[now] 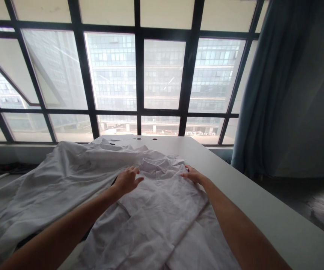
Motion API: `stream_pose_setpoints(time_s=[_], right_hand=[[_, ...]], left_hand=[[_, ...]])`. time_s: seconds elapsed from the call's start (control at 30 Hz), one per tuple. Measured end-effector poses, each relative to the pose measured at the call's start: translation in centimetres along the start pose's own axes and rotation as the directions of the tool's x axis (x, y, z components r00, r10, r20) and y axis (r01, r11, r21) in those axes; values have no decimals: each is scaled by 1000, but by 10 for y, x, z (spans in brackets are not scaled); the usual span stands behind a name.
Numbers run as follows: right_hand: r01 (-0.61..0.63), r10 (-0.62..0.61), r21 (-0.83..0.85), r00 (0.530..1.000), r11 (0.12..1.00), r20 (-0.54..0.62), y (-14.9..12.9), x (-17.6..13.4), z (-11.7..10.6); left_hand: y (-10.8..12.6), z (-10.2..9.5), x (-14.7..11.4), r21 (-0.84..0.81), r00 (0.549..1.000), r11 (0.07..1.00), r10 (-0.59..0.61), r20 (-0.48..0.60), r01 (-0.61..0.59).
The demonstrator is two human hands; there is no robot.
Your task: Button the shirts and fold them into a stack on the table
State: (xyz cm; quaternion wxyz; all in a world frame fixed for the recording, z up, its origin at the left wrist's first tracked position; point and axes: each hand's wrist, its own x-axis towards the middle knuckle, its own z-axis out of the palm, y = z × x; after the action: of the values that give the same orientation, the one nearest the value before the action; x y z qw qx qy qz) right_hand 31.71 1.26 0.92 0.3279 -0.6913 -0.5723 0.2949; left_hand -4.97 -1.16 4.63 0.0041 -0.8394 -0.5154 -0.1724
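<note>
A white collared shirt (pixel 153 210) lies spread on the table, its collar (pixel 156 165) towards the window and its cloth wrinkled. My left hand (pixel 128 180) is at the left shoulder of the shirt, with thumb and fingers apart and no cloth visibly gripped. At the opposite shoulder, my right hand (pixel 194 174) touches the shirt's edge, its thumb and fingers spread with a dark gap between them. Some of the right fingertips are hard to make out. Both forearms reach in over the sides of the shirt.
More white cloth (pixel 66 176) lies heaped to the left, hanging over the table's side. The white table (pixel 252 210) extends to the right and towards large framed windows (pixel 164 75). A blue-grey curtain (pixel 265 93) hangs at the right.
</note>
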Motion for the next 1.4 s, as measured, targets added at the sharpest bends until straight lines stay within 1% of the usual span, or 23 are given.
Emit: stream_pose_setpoints(time_s=[0.03,0.1,0.2,0.27,0.37,0.43,0.47,0.57,0.6,0.63,0.8,0.83,0.93,0.97,1.0,1.07,1.1,1.13,1.17,1.2,1.27,1.33,1.4], right_hand=[[11,-11,14,1000,1000,-10,1,-1,2],[12,-11,55,1000,998,-17,4,-4,5],[-27,29,91,999,995,-15,8,-8,7],[-44,46,89,999,995,-25,10,-11,7],[-30,33,54,998,998,-58,10,-12,9],[-11,12,11,996,1000,-86,9,-11,12],[2,-4,-15,995,1000,-101,9,-11,14],[42,-55,-96,988,995,-143,9,-8,21],[53,-71,-120,986,991,-154,9,-8,23],[62,-85,-142,983,988,-162,9,-7,25],[58,-100,-233,980,971,-172,11,-9,31],[59,-109,-276,980,959,-169,11,-10,31],[79,-170,-449,971,890,-166,5,-18,35],[71,-185,-505,966,860,-181,1,-22,37],[53,-200,-556,958,829,-206,-3,-26,39],[37,-255,-640,933,768,-253,-13,-33,45],[58,-301,-669,919,741,-254,-18,-37,48],[102,-353,-689,906,718,-233,-22,-39,52],[155,-394,-699,898,699,-195,-25,-41,56],[197,-408,-699,901,688,-149,-26,-41,59],[202,-330,-683,942,702,-61,-25,-39,65],[147,-192,-666,981,732,6,-20,-33,67],[113,-101,-649,993,753,56,-15,-25,64]], left_hand=[[6,-8,-19,-17,994,1000,-5,106,6],[14,-21,-58,-35,954,999,-20,301,32],[13,-37,-110,-62,894,996,-30,446,64],[10,-46,-134,-63,857,995,-36,515,80],[8,-59,-153,-73,829,995,-15,559,68],[8,-68,-157,-145,810,984,0,587,105],[8,-72,-158,-208,778,964,0,629,168],[0,-80,-159,-377,620,830,49,783,411],[-4,-81,-160,-399,591,800,69,804,449],[-9,-81,-161,-406,581,793,81,810,455],[-29,-75,-166,-373,572,863,124,811,341],[-31,-74,-167,-345,578,884,109,809,315],[-32,-72,-165,-197,638,946,-13,770,258],[-31,-71,-163,-159,675,955,-54,736,251],[-29,-70,-161,-134,728,960,-90,680,245],[-23,-67,-158,-130,853,969,-115,509,209],[-20,-65,-157,-153,909,975,-86,408,161],[-17,-62,-156,-189,946,978,-24,324,89],[-14,-59,-157,-235,959,972,61,275,5],[-11,-55,-158,-285,953,955,160,259,-83],[-7,-46,-161,-363,898,904,338,280,-227],[-5,-38,-165,-393,838,873,429,337,-290],[-4,-32,-169,-405,800,862,463,381,-306]])
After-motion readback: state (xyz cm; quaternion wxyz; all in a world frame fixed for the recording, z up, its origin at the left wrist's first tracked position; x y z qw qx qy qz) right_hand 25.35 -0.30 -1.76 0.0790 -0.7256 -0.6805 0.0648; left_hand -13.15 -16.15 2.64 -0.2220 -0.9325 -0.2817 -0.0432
